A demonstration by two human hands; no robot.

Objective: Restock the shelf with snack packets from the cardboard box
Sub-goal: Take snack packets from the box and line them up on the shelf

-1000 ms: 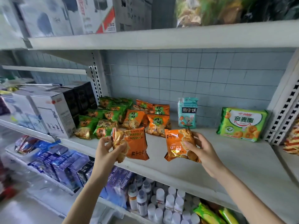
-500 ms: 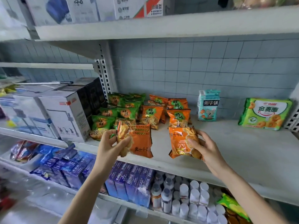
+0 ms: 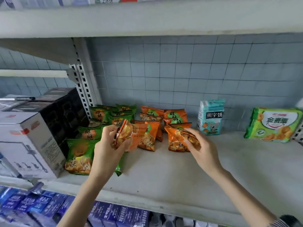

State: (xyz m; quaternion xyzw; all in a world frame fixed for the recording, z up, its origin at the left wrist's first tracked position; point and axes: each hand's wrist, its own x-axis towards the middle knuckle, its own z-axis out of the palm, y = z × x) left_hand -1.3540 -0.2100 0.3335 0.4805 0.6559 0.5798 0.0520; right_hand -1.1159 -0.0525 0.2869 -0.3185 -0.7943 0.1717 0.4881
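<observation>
My left hand [image 3: 108, 145] grips two orange snack packets [image 3: 129, 136] above the grey shelf [image 3: 180, 174], just in front of the rows lying there. My right hand [image 3: 201, 146] holds another orange packet [image 3: 176, 140] by its right side, low over the shelf at the front of the right orange row. Several green packets [image 3: 78, 154] lie in rows on the left, several orange packets [image 3: 173, 115] in rows behind my hands. The cardboard box is out of view.
A white and a black carton [image 3: 32, 138] stand at the shelf's left end. A light blue biscuit bag [image 3: 210, 117] and a green biscuit pack [image 3: 273, 125] stand against the tiled back wall. Blue boxes [image 3: 41, 205] fill the shelf below. Another shelf board [image 3: 147, 18] runs overhead.
Both hands have moved forward over the shelf towards the orange rows. The right hand's packet has come down close to the shelf behind the front edge. The camera has moved closer.
</observation>
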